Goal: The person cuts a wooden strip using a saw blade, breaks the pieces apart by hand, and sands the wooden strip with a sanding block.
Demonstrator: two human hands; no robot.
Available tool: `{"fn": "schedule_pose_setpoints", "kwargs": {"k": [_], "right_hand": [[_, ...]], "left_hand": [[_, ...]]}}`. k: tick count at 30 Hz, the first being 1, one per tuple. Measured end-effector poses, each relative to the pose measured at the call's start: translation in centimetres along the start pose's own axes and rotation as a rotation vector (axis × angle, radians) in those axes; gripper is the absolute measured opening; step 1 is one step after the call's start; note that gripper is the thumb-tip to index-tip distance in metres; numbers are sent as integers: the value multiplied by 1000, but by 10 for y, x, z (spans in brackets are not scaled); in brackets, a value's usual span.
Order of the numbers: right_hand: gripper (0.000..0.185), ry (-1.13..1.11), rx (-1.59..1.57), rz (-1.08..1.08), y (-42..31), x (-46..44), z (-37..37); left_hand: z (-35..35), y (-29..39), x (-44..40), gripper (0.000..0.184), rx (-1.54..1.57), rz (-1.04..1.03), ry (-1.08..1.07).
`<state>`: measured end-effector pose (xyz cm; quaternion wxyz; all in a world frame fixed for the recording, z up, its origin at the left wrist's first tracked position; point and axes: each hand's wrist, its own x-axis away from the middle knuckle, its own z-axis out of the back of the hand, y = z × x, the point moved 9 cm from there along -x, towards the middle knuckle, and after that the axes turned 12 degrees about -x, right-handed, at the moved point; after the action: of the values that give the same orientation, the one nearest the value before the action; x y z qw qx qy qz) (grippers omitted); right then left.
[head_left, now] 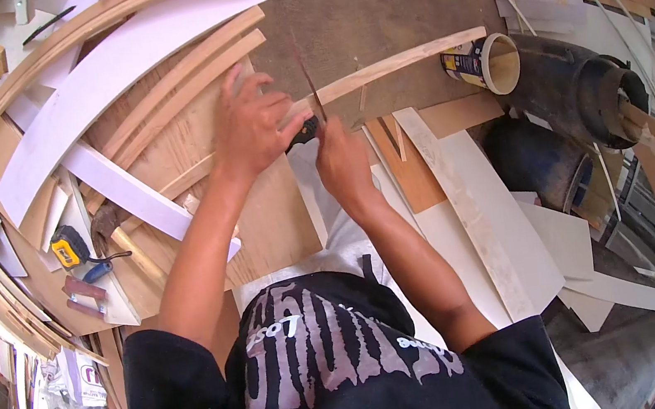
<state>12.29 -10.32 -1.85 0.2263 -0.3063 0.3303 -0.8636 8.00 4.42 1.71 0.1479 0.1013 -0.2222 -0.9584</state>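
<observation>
My right hand point(345, 167) is closed around the handle of a handsaw point(311, 85), its thin dark blade seen edge-on and pointing away from me. The blade crosses a long, slightly curved wooden strip point(400, 63). Just left of the blade, my left hand point(254, 127) grips this strip at the edge of a plywood board point(279, 219), with its fingers bent over the wood. Much of the saw's handle is hidden by my right hand. A small black object point(303, 132) shows between my hands; I cannot make out what it is.
Curved wooden strips point(185, 82) and a white curved panel point(90, 95) lie at left. A hammer point(105, 227) and a yellow tape measure point(70, 246) rest nearby. A bucket point(502, 63) lies tipped by the strip's far end, beside dark cylinders point(570, 87). Flat offcuts point(503, 205) lie at right.
</observation>
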Motion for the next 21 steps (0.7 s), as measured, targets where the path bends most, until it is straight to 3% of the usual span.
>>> {"fn": "schedule_pose_setpoints", "kwargs": {"k": [3,5,9,11,14,18,19,21], "right_hand": [[10,-25,58,-1,-1,-4,0],[9,54,-19,155,-5,11,6],[11,55,-24,136,14,55,24],[17,9,-61,-153,34,69,39],[22,144,-115,-236,48,75,70],[25,319,-72,-101,22,53,109],[25,368,-98,12,17,44,114],[25,354,-128,26,0,29,120]], "left_hand": [[-4,4,4,31,6,0,-9],[-1,2,0,29,-6,5,-9],[-2,5,2,28,-24,-9,27],[2,3,2,25,-8,-15,63],[3,2,4,20,-5,10,76],[2,5,3,19,-13,34,76],[-3,4,5,24,-47,33,63],[-3,3,3,29,-99,41,65]]}}
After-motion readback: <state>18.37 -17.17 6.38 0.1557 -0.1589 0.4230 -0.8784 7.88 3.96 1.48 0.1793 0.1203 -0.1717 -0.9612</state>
